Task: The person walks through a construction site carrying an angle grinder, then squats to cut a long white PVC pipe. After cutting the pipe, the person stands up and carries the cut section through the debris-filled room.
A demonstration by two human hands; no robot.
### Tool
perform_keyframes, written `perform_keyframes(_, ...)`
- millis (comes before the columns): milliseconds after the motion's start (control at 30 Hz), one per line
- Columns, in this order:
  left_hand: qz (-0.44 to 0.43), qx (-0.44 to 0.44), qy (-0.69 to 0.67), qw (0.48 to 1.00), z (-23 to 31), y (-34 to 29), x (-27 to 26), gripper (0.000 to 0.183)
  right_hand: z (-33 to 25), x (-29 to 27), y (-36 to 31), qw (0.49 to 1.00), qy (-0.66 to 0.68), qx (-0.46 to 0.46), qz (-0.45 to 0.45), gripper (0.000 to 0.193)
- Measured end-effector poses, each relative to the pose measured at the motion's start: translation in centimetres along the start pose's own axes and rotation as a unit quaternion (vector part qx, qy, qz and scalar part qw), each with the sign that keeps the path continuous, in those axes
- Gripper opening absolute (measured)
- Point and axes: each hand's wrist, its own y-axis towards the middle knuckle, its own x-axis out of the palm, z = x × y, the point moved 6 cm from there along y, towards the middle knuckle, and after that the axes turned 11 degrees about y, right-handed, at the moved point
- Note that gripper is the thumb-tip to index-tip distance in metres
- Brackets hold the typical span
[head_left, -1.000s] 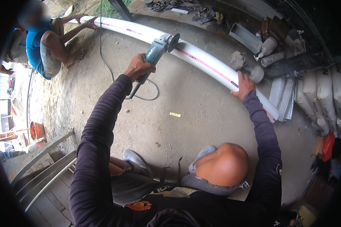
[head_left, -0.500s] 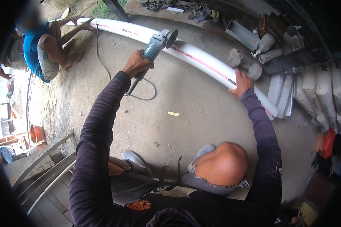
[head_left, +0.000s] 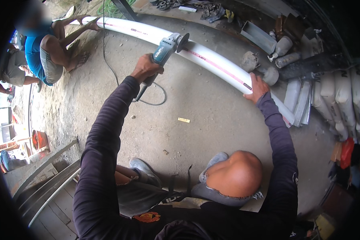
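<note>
Gripping a teal-bodied angle grinder (head_left: 167,47) with left hand (head_left: 145,68), fingers clamped round its handle, disc just beside long white plastic pipe (head_left: 212,60) lying across far concrete floor (head_left: 196,116). Right hand (head_left: 257,87) resting on pipe further right, fingers spread flat. Black power cord (head_left: 148,100) looping near. Seated person (head_left: 48,52) at far left end.

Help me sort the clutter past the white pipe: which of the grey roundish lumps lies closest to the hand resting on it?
The lump just above the right hand; the other lump sits farther up along the white pipe.
</note>
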Motion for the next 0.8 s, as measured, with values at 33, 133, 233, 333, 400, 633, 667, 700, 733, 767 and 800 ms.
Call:
perform_keyframes(33, 0.000, -0.003, -0.002, 1.000, -0.1, 0.0, 0.1, 0.058, 0.0, 0.0, 0.1, 1.000, 0.000, -0.005, -0.002, 0.097)
perform_keyframes(133, -0.004, -0.008, -0.005, 1.000, -0.2, -0.1, 0.3, 0.059, 0.0, -0.1, 0.3, 1.000, 0.005, -0.014, -0.004, 0.097)
perform_keyframes(233, -0.008, -0.009, 0.003, 1.000, -0.3, -0.1, 0.5, 0.061, 0.4, 0.0, 0.7, 1.000, 0.008, -0.021, -0.014, 0.097)
perform_keyframes(333, -0.001, -0.012, 0.010, 1.000, -0.3, -0.1, 0.5, 0.060, 0.9, 0.4, 1.0, 0.999, 0.023, -0.040, -0.026, 0.097)
perform_keyframes(400, 0.007, -0.007, 0.009, 1.000, -0.4, -0.1, 0.7, 0.059, 1.3, 0.6, 1.2, 0.998, 0.027, -0.044, -0.034, 0.097)
perform_keyframes(633, 0.013, -0.001, -0.007, 1.000, -1.1, -0.4, 0.9, 0.055, 1.9, 0.8, 2.0, 0.994, 0.044, -0.053, -0.083, 0.093)
perform_keyframes(667, 0.013, -0.004, -0.010, 1.000, -1.1, -0.4, 1.0, 0.055, 1.7, 0.9, 2.1, 0.994, 0.046, -0.053, -0.087, 0.093)
perform_keyframes(700, 0.013, -0.006, -0.015, 1.000, -0.9, -0.5, 1.1, 0.056, 1.8, 1.0, 2.2, 0.994, 0.047, -0.052, -0.089, 0.093)
perform_keyframes(733, 0.013, -0.006, -0.012, 1.000, -1.1, -0.4, 1.1, 0.056, 1.9, 1.0, 2.2, 0.993, 0.049, -0.050, -0.092, 0.093)
perform_keyframes(767, 0.013, -0.005, -0.009, 1.000, -1.3, -0.2, 1.2, 0.056, 2.0, 0.9, 2.4, 0.992, 0.059, -0.050, -0.100, 0.093)
perform_keyframes(800, 0.012, -0.006, -0.004, 1.000, -1.4, -0.1, 1.3, 0.056, 2.0, 0.9, 2.6, 0.990, 0.071, -0.049, -0.109, 0.094)
